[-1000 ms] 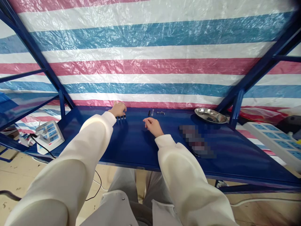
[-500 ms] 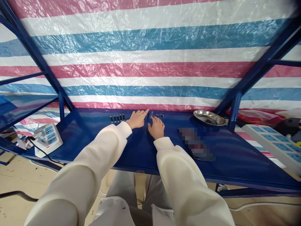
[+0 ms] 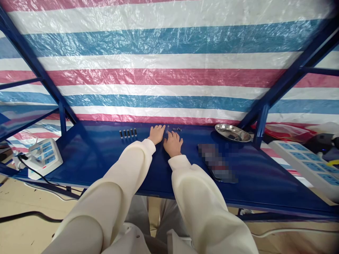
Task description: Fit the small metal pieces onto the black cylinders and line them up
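My left hand (image 3: 157, 134) rests low over the back of the blue table (image 3: 106, 155), its fingers stretched forward and apart. Just right of its fingertips stands or lies a small clear tube-like piece (image 3: 167, 129); which of the two I cannot tell. My right hand (image 3: 173, 144) is close below that piece, fingers spread, with nothing visible in them. Several small shiny metal pieces (image 3: 177, 129) sit just beyond the right fingertips. Left of my left hand is a row of several short black cylinders with pale ends (image 3: 128, 133). What lies under my palms is hidden.
A round metal dish (image 3: 233, 133) with something dark in it stands at the back right. A blurred-out phone-like object (image 3: 217, 164) lies right of my right arm. Power strips are at the left (image 3: 46, 157) and right (image 3: 304, 165). A striped sheet (image 3: 169, 77) hangs behind.
My left hand has moved right, away from the black cylinder row. The small dark piece beside the clear one is now hardly visible near my left fingers. The view has shifted slightly.
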The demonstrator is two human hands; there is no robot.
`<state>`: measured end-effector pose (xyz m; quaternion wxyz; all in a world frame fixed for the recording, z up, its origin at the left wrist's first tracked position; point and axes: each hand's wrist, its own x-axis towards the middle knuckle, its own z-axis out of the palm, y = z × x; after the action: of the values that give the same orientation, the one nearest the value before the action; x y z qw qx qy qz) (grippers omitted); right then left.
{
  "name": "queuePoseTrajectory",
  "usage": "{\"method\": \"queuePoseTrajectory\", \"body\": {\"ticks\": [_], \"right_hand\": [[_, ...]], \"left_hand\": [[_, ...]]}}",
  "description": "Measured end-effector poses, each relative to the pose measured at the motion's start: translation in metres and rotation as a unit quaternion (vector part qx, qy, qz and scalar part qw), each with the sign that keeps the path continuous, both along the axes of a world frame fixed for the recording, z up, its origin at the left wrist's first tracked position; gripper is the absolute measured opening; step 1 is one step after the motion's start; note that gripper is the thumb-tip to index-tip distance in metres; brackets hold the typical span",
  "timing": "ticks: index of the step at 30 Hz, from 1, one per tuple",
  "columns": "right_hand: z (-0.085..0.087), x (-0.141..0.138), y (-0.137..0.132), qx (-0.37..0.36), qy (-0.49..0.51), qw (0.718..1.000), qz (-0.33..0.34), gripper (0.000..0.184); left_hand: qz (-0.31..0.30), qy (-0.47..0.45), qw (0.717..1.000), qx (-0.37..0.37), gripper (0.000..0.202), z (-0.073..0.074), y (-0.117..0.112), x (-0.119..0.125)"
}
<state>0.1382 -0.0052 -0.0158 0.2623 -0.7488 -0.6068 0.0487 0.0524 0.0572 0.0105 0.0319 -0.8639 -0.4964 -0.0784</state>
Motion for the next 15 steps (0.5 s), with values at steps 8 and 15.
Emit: {"method": "queuePoseTrajectory", "body": {"ticks": [8,15], "right_hand": [[-0.008,0.001,0.006,-0.002,-0.022,1.000,0.018,0.047],[-0.014,-0.001,0.017,-0.006,-0.030,0.999,0.012,0.047]], "left_hand": [[0.020,-0.054,0.997,0.060,0.023,0.021,-0.021,-0.016],[0.043,-0.285,0.957,0.041,0.026,0.010,-0.066,-0.048]]}}
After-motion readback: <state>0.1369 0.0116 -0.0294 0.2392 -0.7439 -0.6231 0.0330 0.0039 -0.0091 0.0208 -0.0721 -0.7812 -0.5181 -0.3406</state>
